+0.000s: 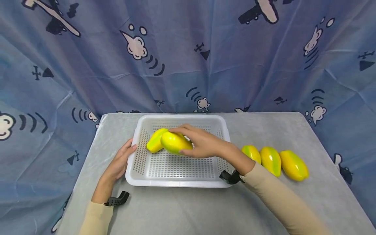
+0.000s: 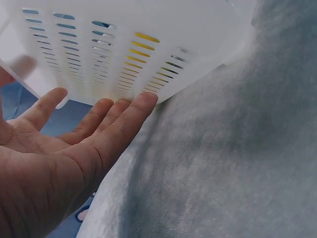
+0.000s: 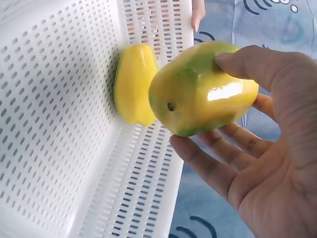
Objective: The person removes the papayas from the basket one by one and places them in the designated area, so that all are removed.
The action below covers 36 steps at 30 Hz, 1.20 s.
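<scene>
A white perforated plastic basket (image 1: 179,183) stands on the table. My right hand (image 1: 202,142) holds a glossy yellow-green papaya (image 1: 175,142) over the basket's left half, thumb on one side and fingers on the other. In the right wrist view, the held papaya (image 3: 203,89) shows a small dark spot on its end. Another papaya (image 3: 134,84) lies in the basket by the left wall, partly overlapped by the held one in the head view. At the basket's left side, my left hand (image 1: 120,160) grips it, thumb over the rim and fingers (image 2: 126,121) against the outer wall.
Three more papayas lie in a row right of the basket: one (image 1: 251,152) partly behind my right forearm, one in the middle (image 1: 271,160), one farthest right (image 1: 293,165). The grey table (image 1: 188,212) ends at a blue patterned curtain (image 1: 176,81).
</scene>
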Each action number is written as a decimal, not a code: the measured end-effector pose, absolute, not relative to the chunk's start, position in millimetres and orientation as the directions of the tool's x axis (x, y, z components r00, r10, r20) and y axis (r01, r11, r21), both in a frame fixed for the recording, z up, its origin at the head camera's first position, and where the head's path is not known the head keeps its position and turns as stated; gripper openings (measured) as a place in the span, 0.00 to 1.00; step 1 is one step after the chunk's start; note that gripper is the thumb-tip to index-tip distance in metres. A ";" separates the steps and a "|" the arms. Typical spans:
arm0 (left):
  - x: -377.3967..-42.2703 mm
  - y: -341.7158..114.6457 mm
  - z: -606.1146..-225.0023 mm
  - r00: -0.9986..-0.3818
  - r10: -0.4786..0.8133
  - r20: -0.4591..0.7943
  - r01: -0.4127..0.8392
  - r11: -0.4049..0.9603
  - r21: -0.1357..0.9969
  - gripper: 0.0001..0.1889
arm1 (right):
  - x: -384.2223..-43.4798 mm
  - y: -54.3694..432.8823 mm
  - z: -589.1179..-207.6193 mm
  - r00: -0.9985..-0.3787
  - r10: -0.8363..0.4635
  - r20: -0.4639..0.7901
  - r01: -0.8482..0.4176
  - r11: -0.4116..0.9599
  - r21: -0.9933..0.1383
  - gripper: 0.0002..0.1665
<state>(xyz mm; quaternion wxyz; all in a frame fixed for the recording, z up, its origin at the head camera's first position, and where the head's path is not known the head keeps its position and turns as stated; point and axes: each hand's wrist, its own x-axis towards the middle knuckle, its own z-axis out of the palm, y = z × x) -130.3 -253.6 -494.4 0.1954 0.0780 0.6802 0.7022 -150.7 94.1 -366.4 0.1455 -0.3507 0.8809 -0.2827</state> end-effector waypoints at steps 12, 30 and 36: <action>-135.0 -251.8 -494.2 -0.917 0.360 -0.171 -0.186 -0.006 0.983 0.35 | -153.3 131.3 -370.1 -0.779 -0.622 0.078 -0.477 0.507 -0.718 0.45; -133.3 -248.4 -496.4 -0.911 0.366 -0.192 -0.202 0.011 0.979 0.38 | -151.3 171.5 -383.2 -0.900 -0.382 0.210 -0.395 0.513 -0.762 0.47; -130.4 -250.9 -496.5 -0.910 0.360 -0.206 -0.211 0.026 0.977 0.38 | -151.6 184.3 -387.2 -0.918 -0.327 0.226 -0.376 0.533 -0.758 0.47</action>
